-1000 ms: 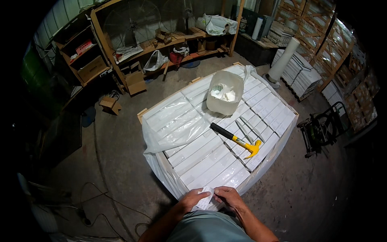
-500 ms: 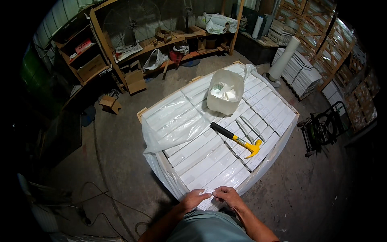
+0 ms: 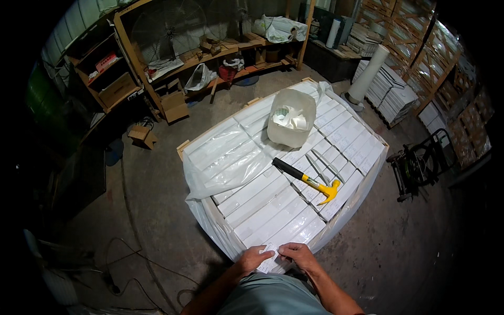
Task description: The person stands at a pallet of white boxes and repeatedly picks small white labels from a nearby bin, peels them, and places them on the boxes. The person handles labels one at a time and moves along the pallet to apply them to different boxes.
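Observation:
Close to my body, at the near edge of a pallet of long white boxes [image 3: 278, 223], both hands hold a white paper label [image 3: 269, 264] with writing on it. The thumb of my left hand [image 3: 254, 259] presses on its upper left part. Thumb and fingers of my right hand [image 3: 296, 254] pinch at its upper right edge. Beyond them a claw hammer [image 3: 310, 182] with a yellow head and black grip lies on the boxes. Two thin pale strips [image 3: 325, 166] rest beside it. Farther back stands a cut-open translucent plastic jug [image 3: 291, 119] holding white scraps and a roll of tape.
Clear plastic wrap [image 3: 226, 163] drapes over the pallet's left side. A black wheeled cart [image 3: 422, 164] stands at the right. Behind it are stacked white boxes [image 3: 391, 97] and a tall wrap roll [image 3: 370, 73]. A cable [image 3: 126, 205] crosses the floor at left, near wooden shelving [image 3: 210, 60].
The view has shifted very slightly. Both hands stay at the label with almost no visible movement.

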`<state>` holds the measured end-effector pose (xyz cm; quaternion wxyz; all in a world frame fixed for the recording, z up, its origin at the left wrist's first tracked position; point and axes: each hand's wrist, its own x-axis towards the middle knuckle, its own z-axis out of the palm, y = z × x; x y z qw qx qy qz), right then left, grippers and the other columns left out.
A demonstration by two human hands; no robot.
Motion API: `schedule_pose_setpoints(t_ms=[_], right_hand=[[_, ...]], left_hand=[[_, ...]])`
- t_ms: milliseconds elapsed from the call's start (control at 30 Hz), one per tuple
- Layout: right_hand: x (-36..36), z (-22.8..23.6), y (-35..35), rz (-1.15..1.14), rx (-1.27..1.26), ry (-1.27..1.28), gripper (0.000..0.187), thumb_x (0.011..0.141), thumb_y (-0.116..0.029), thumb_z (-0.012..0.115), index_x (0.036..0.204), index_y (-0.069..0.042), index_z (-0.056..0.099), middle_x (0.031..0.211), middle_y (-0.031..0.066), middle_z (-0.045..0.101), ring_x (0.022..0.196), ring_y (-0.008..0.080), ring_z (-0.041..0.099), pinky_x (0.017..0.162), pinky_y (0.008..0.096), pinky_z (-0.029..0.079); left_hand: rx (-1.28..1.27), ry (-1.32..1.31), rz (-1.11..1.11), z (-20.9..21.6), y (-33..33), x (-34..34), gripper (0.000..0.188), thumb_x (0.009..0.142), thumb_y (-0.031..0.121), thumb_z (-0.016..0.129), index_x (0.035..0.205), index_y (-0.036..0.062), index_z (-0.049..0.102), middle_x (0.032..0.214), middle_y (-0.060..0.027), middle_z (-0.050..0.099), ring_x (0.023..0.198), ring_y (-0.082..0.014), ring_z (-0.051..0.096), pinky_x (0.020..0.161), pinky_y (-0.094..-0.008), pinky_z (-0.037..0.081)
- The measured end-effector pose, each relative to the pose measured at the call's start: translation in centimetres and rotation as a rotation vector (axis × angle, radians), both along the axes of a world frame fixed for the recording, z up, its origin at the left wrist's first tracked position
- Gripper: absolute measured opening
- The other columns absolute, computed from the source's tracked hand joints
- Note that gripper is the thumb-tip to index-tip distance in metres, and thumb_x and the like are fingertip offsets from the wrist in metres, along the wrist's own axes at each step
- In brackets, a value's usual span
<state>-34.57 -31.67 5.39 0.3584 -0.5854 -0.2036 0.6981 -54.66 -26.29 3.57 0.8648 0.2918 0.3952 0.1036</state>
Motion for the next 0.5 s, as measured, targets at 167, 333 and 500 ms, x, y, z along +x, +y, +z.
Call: schedule_pose_setpoints(t_ms=[167,333,500], right_hand=[[-0.1,-0.3,-0.1,0.088,0.087,-0.141,0.026,0.087,-0.023,0.069,0.096,0.002,0.072,0.078,0.0012,0.066,0.073,0.0094,0.056,0.066,0.023,0.044],[-1.0,-2.0,-1.1,0.145,0.19,-0.462,0.028,0.084,-0.024,0.068,0.096,0.002,0.071,0.074,0.0054,0.067,0.069,0.0117,0.059,0.066,0.028,0.048],[-2.3,-1.6,-1.4,0.149,0.242,-0.731,0.028,0.083,-0.024,0.067,0.095,0.001,0.07,0.072,0.0134,0.068,0.066,0.0142,0.062,0.064,0.0317,0.05]], left_hand=[[0.107,0.072,-0.059,-1.2,-0.3,-0.2,0.036,0.098,0.025,0.057,0.119,-0.003,0.061,0.102,-0.0085,0.067,0.088,-0.0163,0.062,0.079,-0.0298,0.05],[0.682,0.386,-0.171,-10.8,-2.6,-0.2,0.034,0.096,0.023,0.059,0.114,-0.0061,0.062,0.099,-0.0137,0.068,0.088,-0.0218,0.064,0.079,-0.0336,0.051],[0.788,0.398,-0.225,-1.2,-1.1,0.7,0.044,0.092,0.031,0.063,0.11,-0.0097,0.062,0.106,-0.0271,0.065,0.1,-0.0365,0.062,0.085,-0.0397,0.047]])
